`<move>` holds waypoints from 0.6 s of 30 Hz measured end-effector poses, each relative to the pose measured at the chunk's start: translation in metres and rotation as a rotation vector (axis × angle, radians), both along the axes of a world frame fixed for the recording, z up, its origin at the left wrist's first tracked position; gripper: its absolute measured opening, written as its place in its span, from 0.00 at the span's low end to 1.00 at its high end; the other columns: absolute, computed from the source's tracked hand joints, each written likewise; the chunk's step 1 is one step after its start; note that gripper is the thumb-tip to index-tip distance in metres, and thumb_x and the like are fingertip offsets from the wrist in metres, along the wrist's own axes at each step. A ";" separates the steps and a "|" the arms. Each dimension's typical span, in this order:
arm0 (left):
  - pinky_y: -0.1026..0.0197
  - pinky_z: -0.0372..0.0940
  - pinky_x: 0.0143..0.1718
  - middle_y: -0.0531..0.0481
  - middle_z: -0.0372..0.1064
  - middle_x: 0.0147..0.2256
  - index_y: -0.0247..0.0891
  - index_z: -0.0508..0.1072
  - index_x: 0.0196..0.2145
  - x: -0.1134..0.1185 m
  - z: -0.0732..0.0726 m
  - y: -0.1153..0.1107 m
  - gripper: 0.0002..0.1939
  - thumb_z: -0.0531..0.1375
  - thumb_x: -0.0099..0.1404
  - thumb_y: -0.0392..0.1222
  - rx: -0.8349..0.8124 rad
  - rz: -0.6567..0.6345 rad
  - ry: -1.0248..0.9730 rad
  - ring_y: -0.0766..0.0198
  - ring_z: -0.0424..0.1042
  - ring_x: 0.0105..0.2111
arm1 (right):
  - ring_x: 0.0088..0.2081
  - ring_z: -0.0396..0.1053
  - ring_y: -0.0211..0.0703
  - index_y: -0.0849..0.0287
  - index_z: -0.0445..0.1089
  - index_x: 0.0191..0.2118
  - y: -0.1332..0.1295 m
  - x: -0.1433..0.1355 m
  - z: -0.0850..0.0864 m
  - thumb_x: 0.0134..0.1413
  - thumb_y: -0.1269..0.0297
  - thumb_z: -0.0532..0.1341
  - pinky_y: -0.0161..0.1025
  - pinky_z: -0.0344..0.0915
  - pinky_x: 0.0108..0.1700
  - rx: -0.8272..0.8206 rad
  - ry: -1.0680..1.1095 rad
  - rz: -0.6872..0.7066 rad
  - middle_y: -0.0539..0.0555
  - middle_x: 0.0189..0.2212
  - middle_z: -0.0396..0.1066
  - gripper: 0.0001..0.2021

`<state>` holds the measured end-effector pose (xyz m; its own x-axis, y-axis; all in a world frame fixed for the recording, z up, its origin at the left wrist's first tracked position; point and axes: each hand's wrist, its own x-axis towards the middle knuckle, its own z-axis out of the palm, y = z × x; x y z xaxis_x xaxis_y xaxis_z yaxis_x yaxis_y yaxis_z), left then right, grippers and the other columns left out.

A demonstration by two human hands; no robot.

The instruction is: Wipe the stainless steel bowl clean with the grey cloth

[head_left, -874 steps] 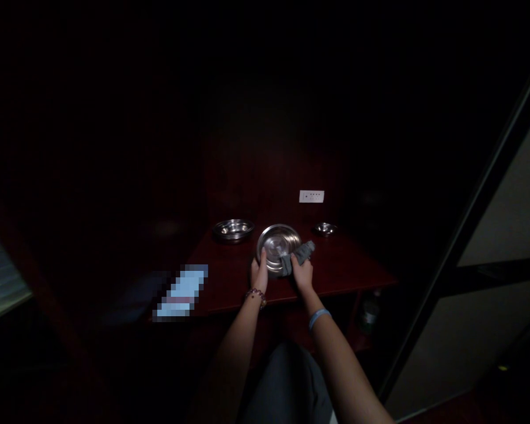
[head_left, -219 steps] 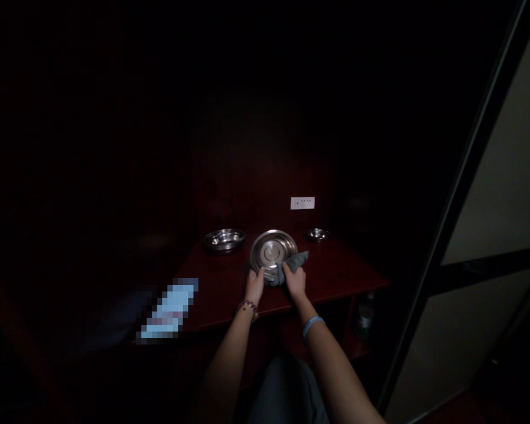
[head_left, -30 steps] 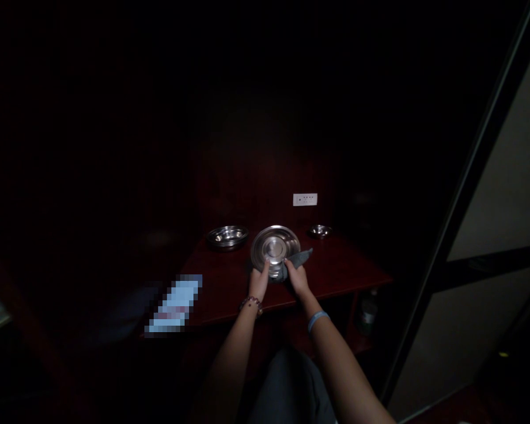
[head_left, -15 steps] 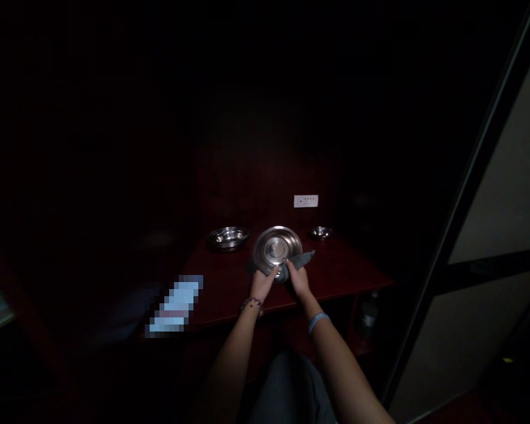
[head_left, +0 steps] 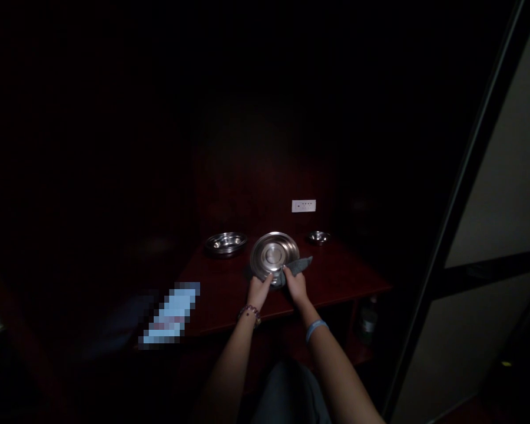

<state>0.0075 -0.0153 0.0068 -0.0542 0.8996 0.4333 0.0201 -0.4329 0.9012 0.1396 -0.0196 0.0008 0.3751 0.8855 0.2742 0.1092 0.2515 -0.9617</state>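
Note:
A round shiny metal plate (head_left: 274, 253) is held tilted up above the dark red desk (head_left: 335, 277). My left hand (head_left: 259, 291) grips its lower edge, thumb on the near side, with a beaded bracelet at the wrist. My right hand (head_left: 295, 284), with a blue band on the wrist, holds a grey cloth (head_left: 299, 265) against the lower right rim of the plate. Part of the cloth hangs out to the right. The fingers behind the plate are hidden.
Stacked metal plates (head_left: 226, 242) stand at the desk's back left, and a small metal bowl (head_left: 319, 238) at the back right. A white socket (head_left: 304, 205) is on the back wall. A bottle (head_left: 368, 321) stands below the desk at right. A blurred bright patch (head_left: 172, 315) lies left.
The whole view has shifted slightly, so things sit a little lower and further left. Both hands still hold the plate and cloth in nearly the same pose.

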 end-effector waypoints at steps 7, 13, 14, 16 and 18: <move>0.51 0.59 0.59 0.39 0.73 0.50 0.31 0.72 0.48 0.000 0.003 -0.003 0.17 0.59 0.60 0.37 0.001 -0.001 -0.010 0.55 0.71 0.52 | 0.47 0.75 0.51 0.64 0.76 0.43 -0.003 -0.001 0.002 0.52 0.51 0.59 0.39 0.68 0.49 -0.009 -0.016 -0.004 0.62 0.42 0.77 0.22; 0.55 0.59 0.58 0.37 0.72 0.50 0.30 0.71 0.48 -0.001 0.001 0.000 0.17 0.60 0.60 0.36 -0.026 0.009 0.014 0.54 0.70 0.53 | 0.47 0.75 0.51 0.65 0.76 0.43 -0.001 -0.001 0.001 0.52 0.51 0.59 0.39 0.67 0.49 -0.019 -0.039 -0.034 0.63 0.42 0.77 0.22; 0.55 0.59 0.58 0.37 0.72 0.50 0.30 0.71 0.48 0.000 0.001 0.000 0.17 0.60 0.61 0.37 -0.023 0.006 0.015 0.54 0.70 0.53 | 0.47 0.75 0.51 0.65 0.76 0.43 -0.001 -0.001 0.002 0.52 0.51 0.59 0.39 0.67 0.49 -0.024 -0.036 -0.029 0.64 0.41 0.77 0.22; 0.54 0.59 0.58 0.36 0.72 0.50 0.29 0.71 0.49 0.000 0.001 0.001 0.18 0.60 0.61 0.37 -0.011 0.009 0.013 0.54 0.70 0.53 | 0.46 0.75 0.52 0.65 0.76 0.43 -0.001 -0.001 0.002 0.52 0.51 0.60 0.39 0.68 0.49 -0.030 -0.026 -0.018 0.64 0.41 0.77 0.22; 0.54 0.59 0.59 0.36 0.72 0.51 0.29 0.71 0.49 0.000 0.001 0.000 0.18 0.60 0.61 0.37 0.003 0.013 0.016 0.54 0.70 0.53 | 0.46 0.75 0.52 0.66 0.75 0.43 -0.002 -0.001 0.003 0.52 0.51 0.60 0.39 0.68 0.49 -0.030 -0.023 -0.014 0.64 0.41 0.77 0.22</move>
